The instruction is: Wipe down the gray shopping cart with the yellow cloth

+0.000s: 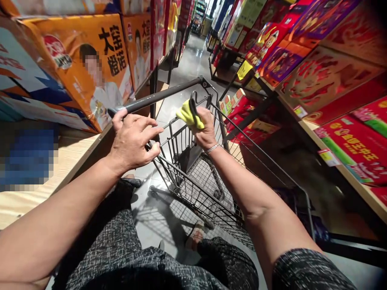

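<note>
A wire shopping cart stands tilted in front of me in a shop aisle. Its dark handle bar runs from lower left to upper right. My left hand rests at the left end of the bar, thumb on the grey end piece, fingers loosely curled beside it. My right hand is closed on a yellow cloth, pressed against the cart's upper frame just under the bar. A thin bracelet sits on my right wrist.
Orange and blue printed cartons sit on a wooden shelf to my left. Red and purple gift boxes fill slanted shelves on the right. The grey floor aisle runs ahead between them. My foot is under the cart.
</note>
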`<act>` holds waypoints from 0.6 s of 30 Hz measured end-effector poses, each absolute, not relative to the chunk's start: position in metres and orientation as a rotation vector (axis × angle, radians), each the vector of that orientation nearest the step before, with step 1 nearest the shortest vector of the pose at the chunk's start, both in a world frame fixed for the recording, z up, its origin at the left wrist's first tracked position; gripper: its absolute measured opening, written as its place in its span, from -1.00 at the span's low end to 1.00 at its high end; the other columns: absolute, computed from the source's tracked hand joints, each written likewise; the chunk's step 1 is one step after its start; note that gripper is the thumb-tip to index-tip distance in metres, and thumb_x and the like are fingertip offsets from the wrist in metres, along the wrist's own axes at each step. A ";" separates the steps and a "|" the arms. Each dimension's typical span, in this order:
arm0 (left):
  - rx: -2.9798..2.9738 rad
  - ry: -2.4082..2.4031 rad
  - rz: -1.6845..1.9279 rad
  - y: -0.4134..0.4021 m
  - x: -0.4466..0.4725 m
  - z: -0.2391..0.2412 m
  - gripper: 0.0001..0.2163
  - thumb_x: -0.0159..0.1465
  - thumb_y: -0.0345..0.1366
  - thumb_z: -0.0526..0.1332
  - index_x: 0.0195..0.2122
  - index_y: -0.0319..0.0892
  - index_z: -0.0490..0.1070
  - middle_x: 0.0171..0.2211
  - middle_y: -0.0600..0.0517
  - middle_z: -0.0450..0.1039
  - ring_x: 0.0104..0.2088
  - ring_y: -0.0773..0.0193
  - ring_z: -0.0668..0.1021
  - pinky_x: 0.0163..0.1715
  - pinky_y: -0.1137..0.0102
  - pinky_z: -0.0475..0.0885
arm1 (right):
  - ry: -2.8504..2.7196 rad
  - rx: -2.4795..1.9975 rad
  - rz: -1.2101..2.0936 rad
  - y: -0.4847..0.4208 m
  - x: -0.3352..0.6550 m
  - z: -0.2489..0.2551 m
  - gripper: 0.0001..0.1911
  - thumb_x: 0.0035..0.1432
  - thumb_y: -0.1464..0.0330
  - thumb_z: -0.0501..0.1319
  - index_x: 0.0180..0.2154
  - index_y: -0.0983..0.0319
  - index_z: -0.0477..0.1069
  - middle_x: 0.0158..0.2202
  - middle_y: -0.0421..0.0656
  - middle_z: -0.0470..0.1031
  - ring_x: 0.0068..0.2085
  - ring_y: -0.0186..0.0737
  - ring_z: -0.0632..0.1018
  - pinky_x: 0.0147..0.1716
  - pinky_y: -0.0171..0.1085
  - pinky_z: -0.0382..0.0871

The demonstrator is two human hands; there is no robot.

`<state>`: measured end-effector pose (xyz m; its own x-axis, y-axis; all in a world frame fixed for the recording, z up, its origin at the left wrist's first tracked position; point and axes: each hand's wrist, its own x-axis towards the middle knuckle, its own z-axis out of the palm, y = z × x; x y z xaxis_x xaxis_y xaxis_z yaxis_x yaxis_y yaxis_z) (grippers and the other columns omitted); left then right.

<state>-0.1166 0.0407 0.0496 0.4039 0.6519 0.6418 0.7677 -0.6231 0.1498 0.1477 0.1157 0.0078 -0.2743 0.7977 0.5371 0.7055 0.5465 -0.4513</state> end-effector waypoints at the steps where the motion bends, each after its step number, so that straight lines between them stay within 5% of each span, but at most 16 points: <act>1: -2.490 -1.260 -1.025 0.041 -0.117 0.049 -0.74 0.19 -0.16 0.17 -0.10 0.01 0.50 -0.04 0.07 0.48 0.05 0.01 0.40 0.24 -0.16 -0.05 | -2.020 -1.229 0.074 0.113 0.144 0.000 -0.50 0.30 0.35 0.10 0.24 0.01 0.17 0.19 -0.10 0.24 0.25 0.01 0.19 0.23 0.12 0.11; 5: -2.446 -1.207 -1.057 0.043 -0.116 0.048 -0.72 0.16 -0.17 0.21 -0.10 -0.01 0.50 -0.02 0.07 0.48 0.04 -0.04 0.41 0.20 -0.18 0.03 | -2.125 -1.354 -0.010 0.092 0.149 -0.048 -0.55 0.25 0.43 0.11 0.14 0.01 0.31 0.18 -0.11 0.23 0.22 0.06 0.21 0.20 0.10 0.14; 12: -2.407 -1.203 -1.061 0.067 -0.113 0.044 -0.65 0.09 -0.19 0.23 -0.06 -0.01 0.50 0.11 0.03 0.38 0.15 -0.10 0.32 0.26 -0.17 -0.06 | -2.643 -1.554 0.375 0.054 0.199 -0.114 -0.56 0.22 0.51 0.09 0.11 0.15 0.34 0.18 -0.03 0.21 0.09 -0.05 0.22 0.04 -0.07 0.29; 18: -2.474 -1.469 -0.996 0.094 -0.106 0.039 -0.40 0.12 -0.15 0.19 0.24 0.02 0.28 0.37 0.01 -0.05 0.36 -0.16 -0.07 0.30 -0.18 -0.29 | -2.835 -1.454 0.623 0.051 0.198 -0.115 -0.66 0.14 0.53 0.18 -0.06 0.11 0.46 -0.08 -0.13 0.37 -0.16 -0.19 0.29 -0.14 -0.24 0.32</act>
